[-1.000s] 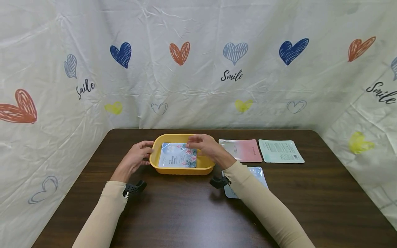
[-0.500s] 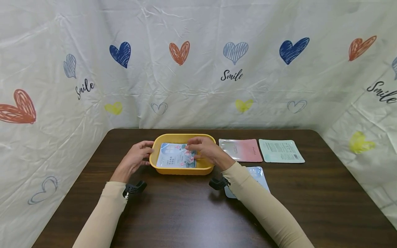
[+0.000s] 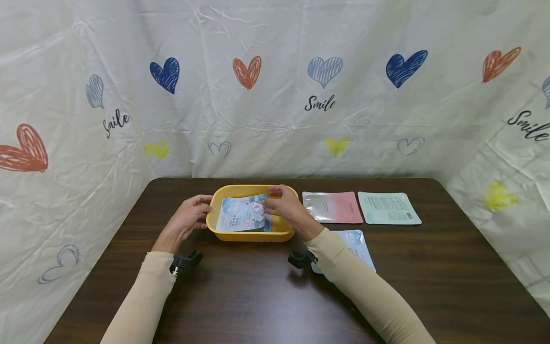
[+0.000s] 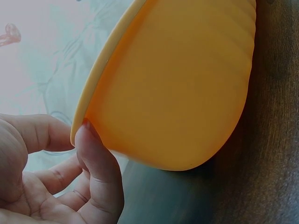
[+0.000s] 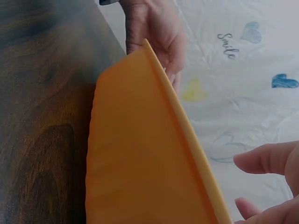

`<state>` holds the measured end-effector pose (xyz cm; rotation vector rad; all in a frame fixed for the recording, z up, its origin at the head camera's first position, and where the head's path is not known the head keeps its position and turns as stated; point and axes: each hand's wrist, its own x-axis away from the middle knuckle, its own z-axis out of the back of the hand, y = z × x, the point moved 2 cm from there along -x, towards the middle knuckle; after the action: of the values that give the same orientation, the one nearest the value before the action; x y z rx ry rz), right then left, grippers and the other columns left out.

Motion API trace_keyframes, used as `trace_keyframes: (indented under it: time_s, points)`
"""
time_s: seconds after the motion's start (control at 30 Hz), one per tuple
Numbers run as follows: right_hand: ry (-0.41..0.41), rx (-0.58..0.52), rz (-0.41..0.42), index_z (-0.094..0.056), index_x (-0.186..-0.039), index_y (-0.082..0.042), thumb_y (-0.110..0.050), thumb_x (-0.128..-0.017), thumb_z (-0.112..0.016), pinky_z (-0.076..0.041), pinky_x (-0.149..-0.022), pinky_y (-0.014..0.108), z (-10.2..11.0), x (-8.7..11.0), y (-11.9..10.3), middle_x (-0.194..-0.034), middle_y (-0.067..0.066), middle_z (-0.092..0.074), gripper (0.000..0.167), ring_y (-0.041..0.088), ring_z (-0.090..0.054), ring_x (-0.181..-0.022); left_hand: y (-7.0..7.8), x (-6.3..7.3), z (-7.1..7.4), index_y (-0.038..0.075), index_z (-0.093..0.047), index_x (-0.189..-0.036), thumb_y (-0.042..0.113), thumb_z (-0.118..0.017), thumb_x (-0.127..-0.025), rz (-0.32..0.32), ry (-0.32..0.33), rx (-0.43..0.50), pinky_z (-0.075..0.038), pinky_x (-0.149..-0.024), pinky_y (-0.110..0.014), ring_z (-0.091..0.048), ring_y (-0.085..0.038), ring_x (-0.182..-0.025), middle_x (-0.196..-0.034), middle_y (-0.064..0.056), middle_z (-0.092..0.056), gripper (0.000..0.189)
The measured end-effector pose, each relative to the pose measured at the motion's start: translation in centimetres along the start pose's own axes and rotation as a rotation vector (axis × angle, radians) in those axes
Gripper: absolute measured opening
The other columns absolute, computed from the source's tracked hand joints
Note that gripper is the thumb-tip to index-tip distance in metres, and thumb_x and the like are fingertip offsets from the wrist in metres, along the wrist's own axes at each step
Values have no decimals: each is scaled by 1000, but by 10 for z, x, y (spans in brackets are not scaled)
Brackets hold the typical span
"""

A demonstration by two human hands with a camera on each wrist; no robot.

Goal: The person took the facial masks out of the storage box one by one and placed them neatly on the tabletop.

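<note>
My left hand pinches the left rim of a yellow plastic basket, thumb and a finger gripping its edge in the left wrist view. Inside lies a blue sheet-mask packet with pink flowers, turned slightly askew. Part of another blue packet shows beneath it. My right hand reaches over the basket's right side, fingertips at the flowered packet's right edge. In the right wrist view its fingers stand apart above the rim; whether they touch the packet is hidden there.
Right of the basket lie a pink-and-silver packet and a pale green packet. Another blue packet lies partly under my right forearm. A white cloth with hearts hangs behind the dark wooden table.
The flowered packet has slid left and turned within the basket, uncovering part of the packet below. My right hand has shifted slightly rightward. My left hand keeps its hold on the rim.
</note>
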<state>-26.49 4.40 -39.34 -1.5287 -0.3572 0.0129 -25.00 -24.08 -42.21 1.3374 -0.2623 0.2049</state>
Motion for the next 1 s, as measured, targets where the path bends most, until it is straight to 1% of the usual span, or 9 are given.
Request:
trace_keyframes:
  time_s: [0.13, 0.2, 0.27, 0.37, 0.47, 0.53, 0.67, 0.83, 1.0]
  points:
    - [-16, -19, -35, -39, -148, 3, 2, -92, -68, -55, -96, 43, 0, -1, 2, -146, 22, -45, 63, 38, -57, -125, 0, 0, 0, 9, -48, -147, 14, -55, -102, 9, 0, 3, -57, -64, -28, -58, -24, -89, -128, -18, -54, 46]
    - [-43, -26, -47, -34, -151, 4, 2, -93, -66, -54, -98, 44, -1, -1, 2, -146, 26, -46, 66, 39, -58, -126, 0, 0, 0, 9, -48, -146, 14, -55, -102, 8, 1, 4, -56, -64, -28, -57, -24, -88, -127, -17, -54, 45]
    - [-69, -20, -71, -31, -154, 4, 1, -95, -65, -53, -99, 44, -2, 0, 2, -144, 27, -50, 68, 38, -60, -124, 0, 1, 1, 8, -47, -147, 14, -55, -102, 1, -5, 3, -56, -64, -29, -58, -23, -88, -127, -17, -54, 46]
    - [-120, 22, -90, -30, -155, 3, 0, -96, -64, -54, -99, 44, -3, 0, 2, -140, 26, -54, 68, 34, -65, -117, 1, 0, 1, 7, -47, -147, 14, -55, -101, -5, -7, 5, -57, -63, -29, -58, -22, -87, -126, -16, -55, 47]
    - [-167, 54, -98, -34, -153, 1, -1, -96, -65, -54, -99, 46, -4, 1, 2, -135, 23, -59, 65, 30, -67, -112, 0, -1, 1, 7, -47, -147, 14, -56, -101, -10, -10, 7, -57, -63, -29, -58, -21, -86, -125, -16, -55, 47]
    - [-203, 60, -89, -39, -150, 2, 0, -96, -64, -53, -99, 48, -5, 1, 2, -131, 22, -61, 59, 29, -67, -108, -1, -2, 1, 7, -48, -147, 13, -56, -101, -12, -9, 9, -56, -62, -28, -58, -21, -86, -124, -15, -55, 47]
    - [-246, 73, -77, -49, -141, 3, 1, -97, -62, -55, -96, 50, -10, -2, 2, -124, 21, -64, 46, 28, -68, -101, -1, -2, 2, 7, -48, -146, 13, -56, -101, -12, -7, 11, -56, -62, -28, -58, -21, -85, -124, -16, -55, 47]
    - [-261, 83, -77, -51, -138, 2, 3, -95, -62, -57, -92, 48, -15, -4, 4, -119, 19, -64, 45, 26, -68, -95, 0, -1, 1, 8, -48, -147, 13, -56, -101, -7, -6, 10, -57, -63, -28, -58, -22, -87, -124, -16, -55, 47]
    - [-265, 100, -78, -51, -138, 1, 0, -97, -62, -60, -86, 45, -18, -5, 3, -115, 19, -64, 42, 26, -68, -92, 2, 0, 1, 8, -48, -148, 14, -55, -102, -8, -6, 1, -57, -64, -28, -58, -24, -90, -126, -17, -54, 47]
